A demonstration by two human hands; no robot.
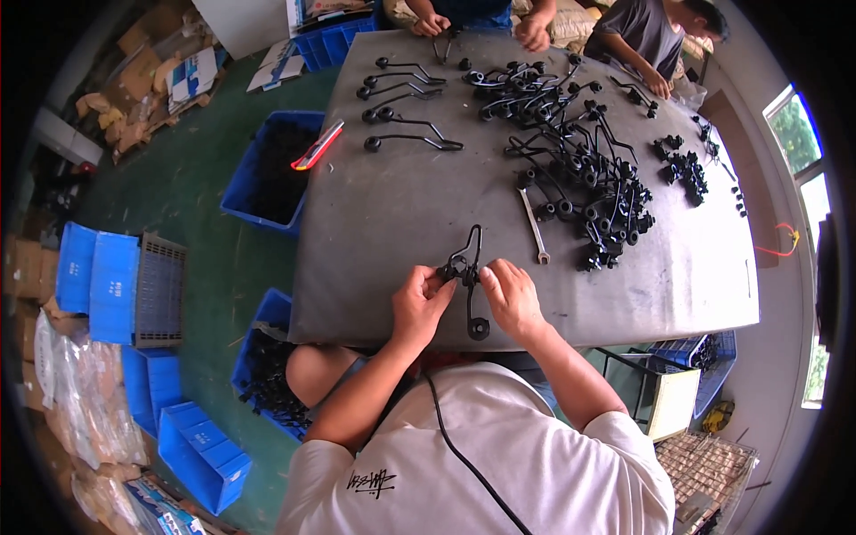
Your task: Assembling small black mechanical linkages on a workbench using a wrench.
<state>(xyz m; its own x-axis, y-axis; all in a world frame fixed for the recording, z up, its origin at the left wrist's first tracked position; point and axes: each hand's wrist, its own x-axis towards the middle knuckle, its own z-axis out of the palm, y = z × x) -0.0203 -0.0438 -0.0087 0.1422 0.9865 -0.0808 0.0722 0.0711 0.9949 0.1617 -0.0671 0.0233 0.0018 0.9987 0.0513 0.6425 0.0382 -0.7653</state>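
Both hands, left hand [419, 299] and right hand [510, 294], have fingers clamped on the black bent-wire bracket [470, 267] at the desk's [401, 205] near edge. Looks stiff, light; I'd grip by the middle clamp.

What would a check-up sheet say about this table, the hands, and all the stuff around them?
Surface: grey table, worn, parts spread over it.
Job's things: black bent-wire part pinched by left hand and right hand.
Clutter: pile of black parts; finished row; wrench; red-handled cutter.
Grippers: both hands closed on the part.
Cables: black cord over white shirt; orange cord at right.
Surroundings: blue bins, cardboard boxes, other people's hands at far edge.
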